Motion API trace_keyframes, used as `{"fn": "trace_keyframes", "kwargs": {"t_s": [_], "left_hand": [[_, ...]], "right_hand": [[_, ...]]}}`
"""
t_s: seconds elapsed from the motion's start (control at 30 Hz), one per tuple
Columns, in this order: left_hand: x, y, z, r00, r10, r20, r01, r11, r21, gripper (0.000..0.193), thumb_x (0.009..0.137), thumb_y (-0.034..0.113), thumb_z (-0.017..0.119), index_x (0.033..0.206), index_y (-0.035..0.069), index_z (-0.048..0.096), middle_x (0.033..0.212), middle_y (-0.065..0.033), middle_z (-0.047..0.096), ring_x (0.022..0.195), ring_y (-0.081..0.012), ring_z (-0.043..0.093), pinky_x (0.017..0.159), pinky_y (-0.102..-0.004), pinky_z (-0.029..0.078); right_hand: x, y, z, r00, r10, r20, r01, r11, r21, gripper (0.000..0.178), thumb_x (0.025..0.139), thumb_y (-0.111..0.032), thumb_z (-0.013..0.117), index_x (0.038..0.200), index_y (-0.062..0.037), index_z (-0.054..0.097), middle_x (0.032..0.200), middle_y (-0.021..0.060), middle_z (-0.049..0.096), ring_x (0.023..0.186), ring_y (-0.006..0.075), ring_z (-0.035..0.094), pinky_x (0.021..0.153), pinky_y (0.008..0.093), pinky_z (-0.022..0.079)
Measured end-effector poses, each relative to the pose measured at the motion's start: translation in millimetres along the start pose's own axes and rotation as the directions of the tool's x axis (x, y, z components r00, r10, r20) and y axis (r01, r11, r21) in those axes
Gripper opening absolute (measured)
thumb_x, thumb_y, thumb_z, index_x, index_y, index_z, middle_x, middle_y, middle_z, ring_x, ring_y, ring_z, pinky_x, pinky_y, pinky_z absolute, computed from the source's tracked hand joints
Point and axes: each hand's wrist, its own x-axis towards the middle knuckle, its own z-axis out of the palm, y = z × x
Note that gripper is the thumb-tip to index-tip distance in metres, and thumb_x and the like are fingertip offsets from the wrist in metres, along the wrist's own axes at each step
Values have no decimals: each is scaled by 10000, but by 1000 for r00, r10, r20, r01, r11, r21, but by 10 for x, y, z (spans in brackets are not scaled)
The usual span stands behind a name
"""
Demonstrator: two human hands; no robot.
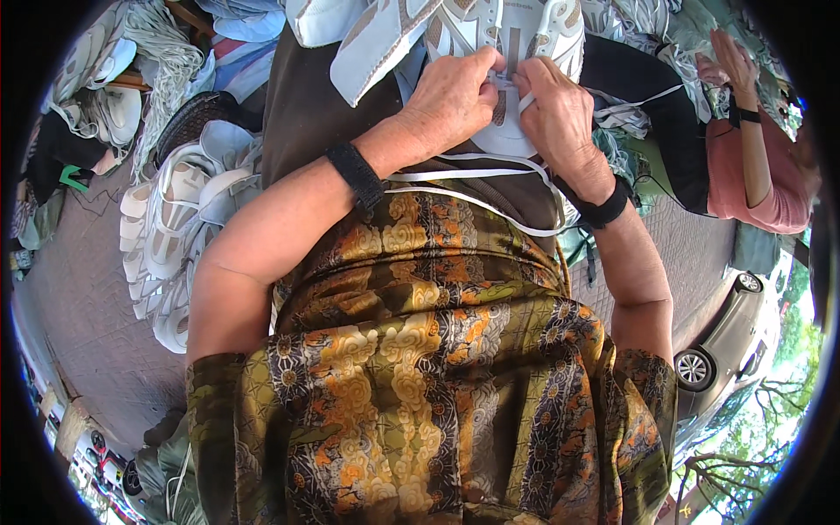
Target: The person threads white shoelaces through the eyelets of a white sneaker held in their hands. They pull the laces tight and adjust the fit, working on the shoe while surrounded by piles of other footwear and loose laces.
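A white and beige shoe upper (503, 138) lies across my lap, toe end toward me. My left hand (451, 101) is closed at its left eyelet edge, thumb and forefinger pinched on the upper. On the opposite edge, my right hand (560, 114) is curled shut around a white shoelace (541, 234). Long loops of that lace trail over my lap and below the right wrist. The fingertips of both hands are partly hidden, so the lace's path through the eyelets does not fully show. More white upper pieces (381, 52) lie just beyond my left hand.
A stack of similar uppers (166, 232) stands at my left, with a hank of white laces (162, 66) behind it. At the right sits another person in a pink top (744, 179), hands raised. A parked car (717, 350) stands beyond the brick paving (79, 271).
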Motion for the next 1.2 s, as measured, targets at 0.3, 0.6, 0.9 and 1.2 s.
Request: {"fn": "trace_keyframes", "kwargs": {"t_s": [0.3, 0.6, 0.9, 1.2], "left_hand": [[175, -47, 61, 969, 227, -100, -209, 964, 165, 142, 789, 107, 625, 867, -3, 580, 653, -199, 617, 684, -396, 631, 668, -483, 497], [183, -115, 53, 906, 424, 14, -391, 823, 412, 140, 796, 55, 590, 836, -20, 478, 565, -172, 580, 538, -328, 626, 495, -423, 491], [-525, -18, -648, 958, 246, 147, -287, 842, 457, 136, 892, 91, 556, 903, 36, 432, 506, -103, 509, 450, -284, 571, 419, -417, 432], [-2245, -174, -2007, 953, -46, -301, 269, 588, 763, 115, 894, 42, 581, 983, 70, 514, 713, -152, 600, 573, -317, 624, 500, -400, 483]], "right_hand": [[-35, 4, -94, 985, 165, 44, -171, 938, 302, 187, 842, -172, 610, 999, -72, 624, 864, 158, 660, 722, 367, 635, 635, 406, 507], [-55, 113, -206, 941, 217, 262, -339, 648, 682, 373, 985, -377, 482, 1123, -49, 596, 766, 3, 532, 730, 90, 496, 666, 248, 424], [-60, 126, -182, 926, 265, 271, -364, 424, 829, 379, 987, -406, 490, 997, -67, 659, 695, -24, 487, 684, 55, 444, 636, 217, 371], [-48, 259, -194, 840, 411, 355, -409, 49, 911, 355, 989, -397, 494, 880, -69, 575, 612, -38, 433, 582, 80, 406, 621, 253, 385]]}}
